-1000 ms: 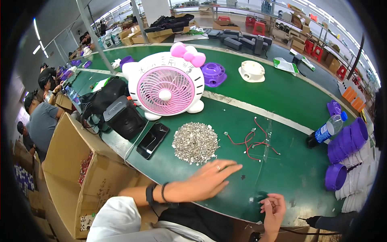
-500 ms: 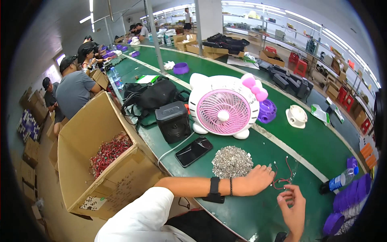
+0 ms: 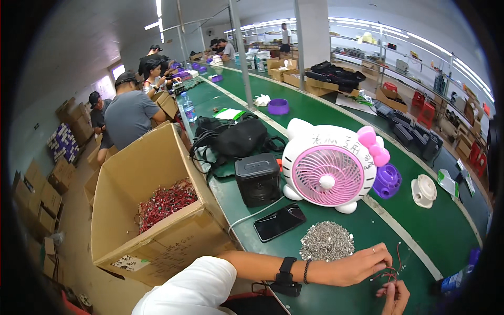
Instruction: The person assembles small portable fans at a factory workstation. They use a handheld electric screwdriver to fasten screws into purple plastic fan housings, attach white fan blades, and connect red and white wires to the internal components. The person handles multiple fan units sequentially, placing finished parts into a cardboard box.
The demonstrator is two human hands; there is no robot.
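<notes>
My left hand [image 3: 362, 266] reaches across from the left, over the green table. Its fingers are pinched together beside a few thin red wires [image 3: 397, 257]; what sits between the fingertips is too small to make out. At the lower right, my right hand [image 3: 395, 297] is closed, thumb against fingers, with the lower part of the red wires running into its grip. The two hands are nearly touching. Just beyond my left wrist lies a heap of small silvery metal parts [image 3: 326, 241].
A cardboard box [image 3: 152, 252] holding a pile of red wires [image 3: 168, 206] stands left of the table. A black phone [image 3: 279, 222], a black speaker [image 3: 258, 181] and a white-and-pink fan [image 3: 327, 181] sit beyond the heap. Several people work along the table's far left.
The view has swung left, so the scene sits further right. My hands have come together at the red wires, and my right hand's fingers have closed on them.
</notes>
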